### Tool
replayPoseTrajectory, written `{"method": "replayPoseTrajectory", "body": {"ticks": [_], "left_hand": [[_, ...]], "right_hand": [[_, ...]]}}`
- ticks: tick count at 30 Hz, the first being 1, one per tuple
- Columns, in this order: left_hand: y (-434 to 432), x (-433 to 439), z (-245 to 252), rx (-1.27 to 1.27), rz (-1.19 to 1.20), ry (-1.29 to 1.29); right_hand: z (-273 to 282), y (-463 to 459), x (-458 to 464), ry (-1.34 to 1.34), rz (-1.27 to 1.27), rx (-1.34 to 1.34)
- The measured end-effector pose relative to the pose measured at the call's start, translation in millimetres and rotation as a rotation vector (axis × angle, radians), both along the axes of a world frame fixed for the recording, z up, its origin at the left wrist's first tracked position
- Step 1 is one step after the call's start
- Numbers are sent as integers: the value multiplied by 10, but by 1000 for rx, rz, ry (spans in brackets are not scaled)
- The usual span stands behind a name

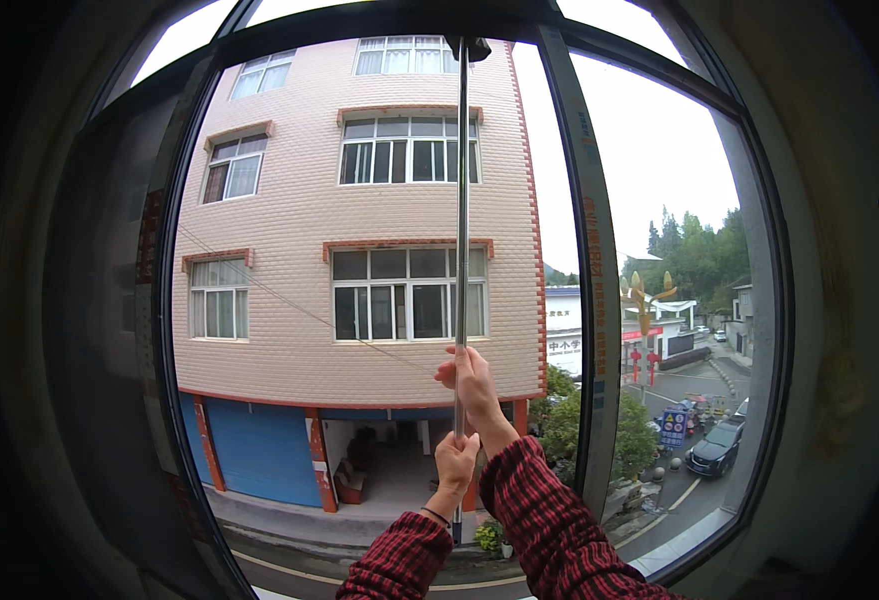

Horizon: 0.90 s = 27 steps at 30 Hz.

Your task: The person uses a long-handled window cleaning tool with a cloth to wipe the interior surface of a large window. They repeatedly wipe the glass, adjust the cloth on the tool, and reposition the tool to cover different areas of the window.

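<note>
A long shiny metal pole [462, 225] stands nearly upright in front of me. My left hand [454, 461] is wrapped around its lower part, and a short end of the pole shows below that hand. Higher up, my right hand [477, 386] holds the pole more loosely, some fingers curving out past its left side. At the top, the pole's dark head [473, 49] overlaps the window's dark upper crossbar [379, 22]. Whether the head touches the bar cannot be told, and its upper part blends into the dark frame.
A window upright [597, 300] bearing writing stands right of my arms. A dark mesh-like panel [101, 322] covers the left side. Outside are a tiled building [274, 217] with blue shutters [263, 450], a street [679, 495], a parked dark car [715, 448] and shrubs [559, 427].
</note>
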<state>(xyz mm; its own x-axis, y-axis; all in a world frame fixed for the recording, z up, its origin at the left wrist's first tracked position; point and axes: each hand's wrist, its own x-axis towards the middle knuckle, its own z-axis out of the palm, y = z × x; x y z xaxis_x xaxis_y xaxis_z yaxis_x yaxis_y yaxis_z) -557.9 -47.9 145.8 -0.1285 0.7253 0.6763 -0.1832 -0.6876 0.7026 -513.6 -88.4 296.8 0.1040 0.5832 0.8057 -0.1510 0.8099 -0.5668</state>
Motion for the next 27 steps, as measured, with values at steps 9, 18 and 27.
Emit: {"method": "replayPoseTrajectory", "body": {"ticks": [9, 18, 27], "left_hand": [[-571, -95, -1399, -22, -95, 318], [-644, -233, -1584, -183, -297, 144], [-31, -20, -227, 64, -260, 284]], "right_hand": [[305, -26, 23, 80, -451, 89], [972, -70, -110, 78, -411, 86], [2368, 70, 147, 60, -350, -102]]}}
